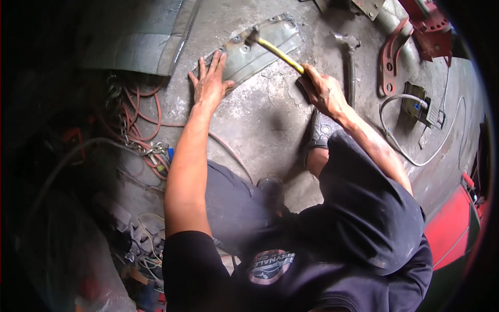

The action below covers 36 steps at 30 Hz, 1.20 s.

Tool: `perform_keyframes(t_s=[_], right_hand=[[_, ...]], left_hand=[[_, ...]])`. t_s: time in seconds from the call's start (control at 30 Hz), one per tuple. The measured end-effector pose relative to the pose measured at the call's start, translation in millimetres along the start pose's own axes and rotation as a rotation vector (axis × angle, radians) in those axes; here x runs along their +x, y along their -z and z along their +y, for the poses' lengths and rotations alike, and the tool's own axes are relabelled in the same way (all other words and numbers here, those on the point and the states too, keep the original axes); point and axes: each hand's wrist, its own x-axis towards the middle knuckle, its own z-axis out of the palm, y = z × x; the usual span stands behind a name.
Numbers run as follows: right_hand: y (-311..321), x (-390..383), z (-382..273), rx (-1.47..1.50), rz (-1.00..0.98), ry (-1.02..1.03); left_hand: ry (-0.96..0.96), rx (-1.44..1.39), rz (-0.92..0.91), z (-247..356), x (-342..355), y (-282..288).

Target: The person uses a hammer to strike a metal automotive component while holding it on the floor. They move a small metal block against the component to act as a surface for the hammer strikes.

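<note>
A long, thin metal plate (270, 46) with holes along its far edge lies on the concrete floor. My left hand (209, 86) presses on its left end, fingers spread and holding nothing. In my right hand (323, 88), the fingers are wrapped round the yellow handle of a hammer (280, 54). The hammer's dark head is over the far edge of the plate, near a hole. Whether the head touches the metal, I cannot tell.
A second hammer (351, 67) lies right of my right hand, near a red bracket (388, 67). Farther right is a small boxy device with a grey cable (395, 136). Left of my arm lie a red hose (158, 117) and a chain (125, 127), below a large panel (140, 52).
</note>
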Motion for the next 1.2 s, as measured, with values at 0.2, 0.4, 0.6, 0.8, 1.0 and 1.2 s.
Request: perform_keyframes(t_s=[0.2, 0.4, 0.6, 0.8, 1.0, 1.2], right_hand=[[-21.2, -1.0, -9.2, 0.159, 0.169, 0.322], [-17.8, 1.8, -7.0, 0.032, -0.038, -0.026], [1.9, -10.8, -33.2, 0.161, 0.171, 0.098], [-7.6, -15.1, -27.7, 0.129, 0.161, 0.128], [-13.1, 14.5, -65.8, 0.248, 0.124, 0.263], [-36.7, 23.3, -21.0, -0.026, -0.003, 0.157]], left_hand=[[-0.027, -0.043, 0.018, -1.7, -2.4, -5.4], [-0.015, -0.034, 0.039, -10.3, -2.2, -3.6], [0.024, -0.052, 0.140, -2.5, -6.7, -6.5], [0.090, -0.178, 0.170, 21.8, -37.5, -25.2], [0.079, -0.067, 0.082, 10.9, -53.5, -18.1], [0.095, -0.151, 0.018, 23.2, -49.2, -12.4]])
